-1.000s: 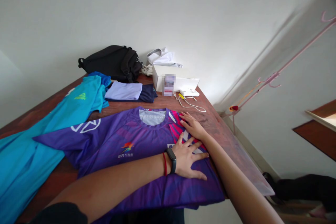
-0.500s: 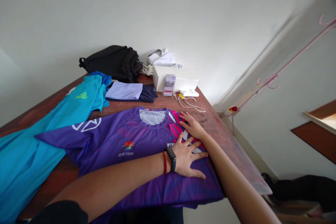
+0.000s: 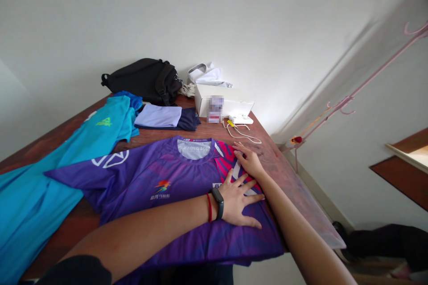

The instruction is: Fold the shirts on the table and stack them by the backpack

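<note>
The right hand (image 3: 250,162) has shifted slightly outward along the shoulder of the purple shirt (image 3: 187,178). The brown table (image 3: 287,173) carries all items. The turquoise garment (image 3: 83,142) extends along the table's left side. The purple shirt lies front side up at the near edge, collar toward the wall, one sleeve overlapping the turquoise garment. The black bag (image 3: 140,80) rests at the rear, left of the white box (image 3: 225,104). The left hand (image 3: 237,200) presses palm down on the shirt, fingers spread; its grip is open. The right hand contacts the patterned shoulder, fingers slightly bent; whether its grip pinches fabric cannot be determined. A dark watch (image 3: 218,202) encircles the left wrist.
</note>
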### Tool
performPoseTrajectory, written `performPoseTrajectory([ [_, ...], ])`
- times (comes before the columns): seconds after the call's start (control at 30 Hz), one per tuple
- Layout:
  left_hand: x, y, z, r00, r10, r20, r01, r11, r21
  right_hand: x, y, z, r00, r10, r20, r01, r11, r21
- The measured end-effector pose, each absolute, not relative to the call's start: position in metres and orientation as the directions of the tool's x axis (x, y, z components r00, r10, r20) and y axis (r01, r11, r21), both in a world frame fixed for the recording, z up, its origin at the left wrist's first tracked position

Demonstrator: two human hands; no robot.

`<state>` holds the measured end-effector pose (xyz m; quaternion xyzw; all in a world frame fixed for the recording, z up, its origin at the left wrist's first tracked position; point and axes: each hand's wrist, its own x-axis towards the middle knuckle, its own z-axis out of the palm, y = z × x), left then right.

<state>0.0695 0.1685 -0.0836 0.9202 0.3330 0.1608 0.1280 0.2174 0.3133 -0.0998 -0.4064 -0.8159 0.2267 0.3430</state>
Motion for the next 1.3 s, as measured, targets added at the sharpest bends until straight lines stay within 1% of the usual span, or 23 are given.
performPoseTrajectory([
  [0.1, 0.069, 0.168, -0.082, 0.728, 0.655, 0.204, 0.568, -0.742, 0.355, 0.22, 0.312, -0.097, -0.346, 0.832, 0.433, 0.48, 0.554, -0.68],
  [0.2, 0.069, 0.167, -0.079, 0.729, 0.654, 0.201, 0.567, -0.742, 0.358, 0.224, 0.311, -0.093, -0.207, 0.859, 0.468, 0.547, 0.498, -0.673],
  [0.27, 0.068, 0.167, -0.078, 0.728, 0.656, 0.202, 0.569, -0.741, 0.356, 0.226, 0.311, -0.091, -0.117, 0.874, 0.471, 0.588, 0.443, -0.676],
  [0.37, 0.067, 0.166, -0.077, 0.724, 0.656, 0.21, 0.571, -0.742, 0.351, 0.229, 0.31, -0.089, -0.048, 0.898, 0.438, 0.58, 0.382, -0.72],
  [0.63, 0.067, 0.166, -0.075, 0.726, 0.655, 0.21, 0.578, -0.746, 0.33, 0.23, 0.313, -0.09, -0.051, 0.918, 0.393, 0.499, 0.364, -0.786],
  [0.9, 0.067, 0.166, -0.076, 0.724, 0.658, 0.206, 0.58, -0.743, 0.332, 0.23, 0.313, -0.09, -0.075, 0.921, 0.382, 0.481, 0.369, -0.795],
  [1.1, 0.068, 0.166, -0.078, 0.727, 0.655, 0.204, 0.589, -0.748, 0.306, 0.23, 0.313, -0.09, -0.092, 0.918, 0.387, 0.477, 0.381, -0.792],
  [1.3, 0.068, 0.166, -0.079, 0.724, 0.656, 0.214, 0.584, -0.748, 0.315, 0.231, 0.312, -0.09, -0.091, 0.921, 0.378, 0.465, 0.375, -0.802],
])
